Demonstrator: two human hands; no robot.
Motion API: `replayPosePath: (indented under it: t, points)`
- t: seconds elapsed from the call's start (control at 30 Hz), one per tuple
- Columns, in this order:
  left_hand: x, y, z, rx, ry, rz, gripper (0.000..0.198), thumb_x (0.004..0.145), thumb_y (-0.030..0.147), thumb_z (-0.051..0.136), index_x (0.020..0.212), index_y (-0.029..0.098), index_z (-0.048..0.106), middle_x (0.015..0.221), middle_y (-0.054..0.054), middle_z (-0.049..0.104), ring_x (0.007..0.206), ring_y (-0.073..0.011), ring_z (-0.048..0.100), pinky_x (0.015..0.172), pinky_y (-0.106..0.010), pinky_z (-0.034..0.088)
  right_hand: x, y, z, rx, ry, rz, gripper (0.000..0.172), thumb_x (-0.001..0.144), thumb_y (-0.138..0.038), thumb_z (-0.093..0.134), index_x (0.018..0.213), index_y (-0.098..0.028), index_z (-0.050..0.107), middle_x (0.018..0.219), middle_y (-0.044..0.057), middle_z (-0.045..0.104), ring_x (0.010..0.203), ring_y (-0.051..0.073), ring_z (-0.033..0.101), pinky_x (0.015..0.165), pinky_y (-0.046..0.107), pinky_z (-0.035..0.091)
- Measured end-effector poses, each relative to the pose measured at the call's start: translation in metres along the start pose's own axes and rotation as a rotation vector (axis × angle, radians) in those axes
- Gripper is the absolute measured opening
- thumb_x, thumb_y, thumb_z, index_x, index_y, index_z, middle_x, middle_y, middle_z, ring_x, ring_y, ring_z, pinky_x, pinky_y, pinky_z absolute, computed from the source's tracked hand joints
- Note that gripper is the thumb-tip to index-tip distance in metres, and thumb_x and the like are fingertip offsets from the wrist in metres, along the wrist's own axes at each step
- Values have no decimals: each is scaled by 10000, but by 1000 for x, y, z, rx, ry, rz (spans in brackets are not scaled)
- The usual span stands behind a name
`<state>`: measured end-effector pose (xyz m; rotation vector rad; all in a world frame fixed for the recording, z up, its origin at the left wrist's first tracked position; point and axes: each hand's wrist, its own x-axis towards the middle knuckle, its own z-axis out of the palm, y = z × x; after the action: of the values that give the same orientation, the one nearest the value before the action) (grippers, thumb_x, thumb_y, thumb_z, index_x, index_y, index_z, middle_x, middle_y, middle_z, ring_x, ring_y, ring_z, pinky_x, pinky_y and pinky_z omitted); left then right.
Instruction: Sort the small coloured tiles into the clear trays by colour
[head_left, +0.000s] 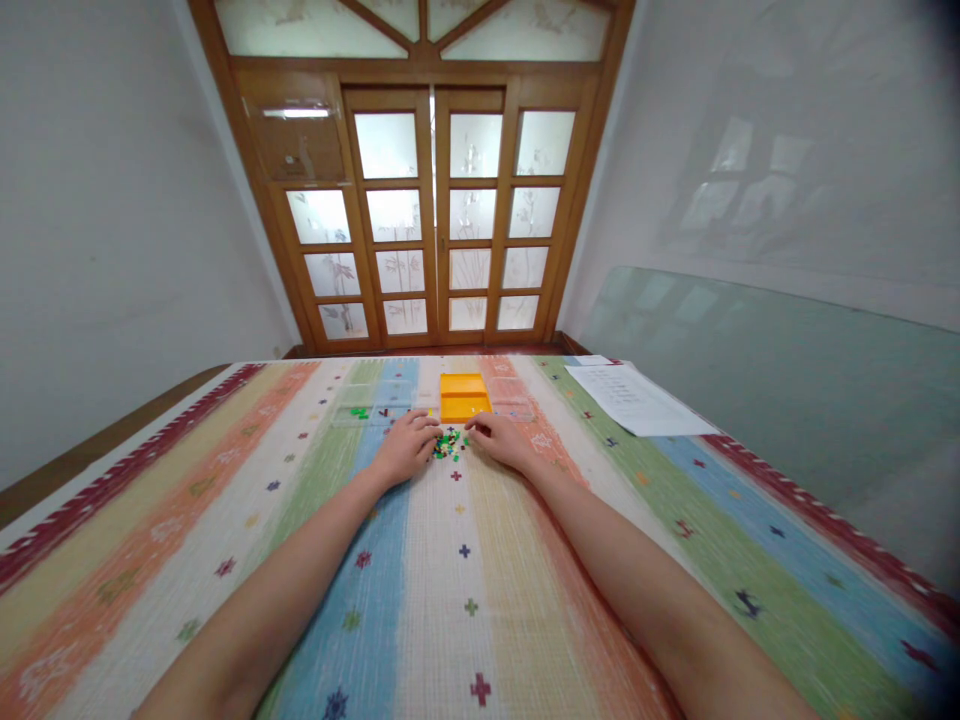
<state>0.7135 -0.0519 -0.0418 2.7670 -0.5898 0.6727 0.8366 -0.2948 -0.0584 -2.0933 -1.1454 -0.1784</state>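
A loose pile of tiny green, yellow and dark pieces (448,446) lies on the striped tablecloth between my two hands. At the pile's left edge, my left hand (409,445) rests with its fingers a little apart, the tips touching or just over the pieces. My right hand (496,438) is on the other side, thumb and fingers drawn together; anything between them is too small to make out. Just beyond stands an open yellow box (465,384). Left of it, a clear divided tray (343,414) holds sorted green pieces (360,412) and dark pieces (384,412).
Another clear tray or lid (517,392) lies right of the yellow box. White paper sheets (634,398) lie at the table's far right. The striped tablecloth (442,600) covers the table. Behind are wooden glazed doors (435,200) and a glass panel (750,360) leans at the right wall.
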Motion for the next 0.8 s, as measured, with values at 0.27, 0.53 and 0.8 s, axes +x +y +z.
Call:
replayPosePath:
  t: [0.27, 0.53, 0.8]
  points:
    - [1, 40, 2, -19, -244, 129, 462, 1047, 463, 467, 1444, 268, 600, 1506, -61, 581, 1492, -288, 371, 1252, -502, 291, -1, 10, 1, -48, -6, 62, 170, 953, -175, 593, 982, -202, 758, 979, 56, 765, 892, 197, 670, 815, 296, 474]
    - [2, 44, 3, -16, -247, 149, 435, 1070, 400, 416, 1430, 251, 610, 1478, -61, 606, 1468, -282, 404, 1239, -490, 306, -1, 7, -3, -41, -105, -64, 140, 910, -194, 652, 995, -193, 763, 896, 38, 721, 822, 175, 610, 758, 271, 433]
    - [1, 15, 7, -64, -58, 46, 410, 1078, 341, 397, 1403, 260, 635, 1439, -57, 630, 1418, -252, 461, 1232, -500, 362, -2, 4, -4, -56, -111, -36, 147, 895, -165, 637, 976, -201, 754, 919, 40, 725, 848, 183, 617, 782, 282, 439]
